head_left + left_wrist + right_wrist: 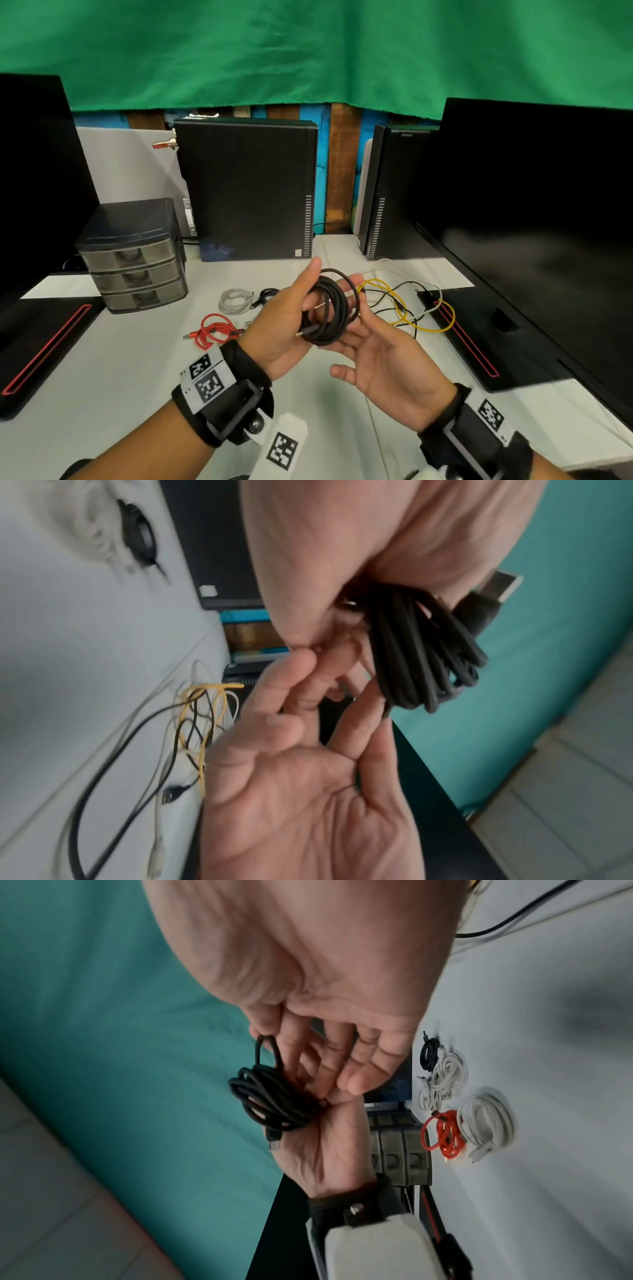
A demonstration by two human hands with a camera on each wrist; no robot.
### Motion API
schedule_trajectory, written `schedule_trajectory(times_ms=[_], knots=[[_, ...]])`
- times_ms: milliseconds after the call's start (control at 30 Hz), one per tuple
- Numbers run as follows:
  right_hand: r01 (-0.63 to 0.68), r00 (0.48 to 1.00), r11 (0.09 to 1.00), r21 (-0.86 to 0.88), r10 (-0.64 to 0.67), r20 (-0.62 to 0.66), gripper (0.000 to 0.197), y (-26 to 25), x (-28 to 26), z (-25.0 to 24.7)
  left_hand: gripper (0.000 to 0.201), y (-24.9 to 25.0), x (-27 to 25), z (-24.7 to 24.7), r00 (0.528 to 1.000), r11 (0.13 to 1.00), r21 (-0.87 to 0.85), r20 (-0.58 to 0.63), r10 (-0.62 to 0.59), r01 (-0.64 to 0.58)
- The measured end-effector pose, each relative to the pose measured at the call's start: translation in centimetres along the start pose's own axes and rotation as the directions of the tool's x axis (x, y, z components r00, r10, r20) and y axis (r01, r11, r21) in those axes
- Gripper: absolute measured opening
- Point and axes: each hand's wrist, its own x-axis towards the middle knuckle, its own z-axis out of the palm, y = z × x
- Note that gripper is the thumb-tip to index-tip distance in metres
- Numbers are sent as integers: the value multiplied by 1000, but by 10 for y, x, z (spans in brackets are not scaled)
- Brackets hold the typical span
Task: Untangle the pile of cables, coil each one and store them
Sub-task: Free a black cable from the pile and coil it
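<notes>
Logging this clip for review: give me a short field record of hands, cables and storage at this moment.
left hand: grips black coiled cable
right hand: open, palm up beside the coil
done coils on desk: red cable, white cable, small black cable
still tangled: yellow cable with black and white leads
drawer unit: drawers closed

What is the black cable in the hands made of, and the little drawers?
Black cable: looks like matte rubbery plastic, since it bends into loops without shine; its plug tip looks like metal. Little drawers: probably hard plastic, smoky and see-through at the fronts, with a dark glossy top.
</notes>
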Motion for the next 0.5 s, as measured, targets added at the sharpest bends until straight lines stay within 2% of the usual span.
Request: schedule_trajectory(times_ms=[33, 67, 133, 233, 300, 367, 400, 433, 500], knots=[[-6, 1000, 1000, -14, 6, 11, 58, 0, 0, -1, 71, 1, -1, 0, 1000, 999, -40, 7, -19, 20], [-7, 1000, 999, -35, 8, 17, 57, 0, 0, -2, 78, 0, -1, -1, 1000, 998, -54, 4, -16, 16], [4, 1000, 998, -65, -3, 13, 52, 0, 0, -3, 87, 0, 0, 0, 999, 1000, 4, -36, 27, -27], [110, 983, 968, -224, -139, -119, 40, -1, 0, 2, 59, 2, -2, 6, 979, 982, 142, -144, 142, -122], [210, 914, 876, -435, -334, -231, 27, 2, -3, 7, 54, -1, 0, 5, 942, 955, 255, -255, 219, -153], [285, 832, 754, -591, -501, -238, 29, 4, -8, 13, 53, -5, 2, 4, 906, 923, 334, -301, 299, -193], [295, 828, 722, -626, -520, -210, 38, 6, -10, 17, 53, -8, 3, 4, 895, 908, 357, -296, 334, -221], [267, 852, 721, -639, -486, -192, 46, 6, -13, 21, 55, -11, 3, 4, 887, 893, 375, -283, 366, -248], [150, 926, 761, -632, -332, -181, 51, 8, -15, 27, 62, -16, 2, 6, 884, 879, 394, -261, 388, -270]])
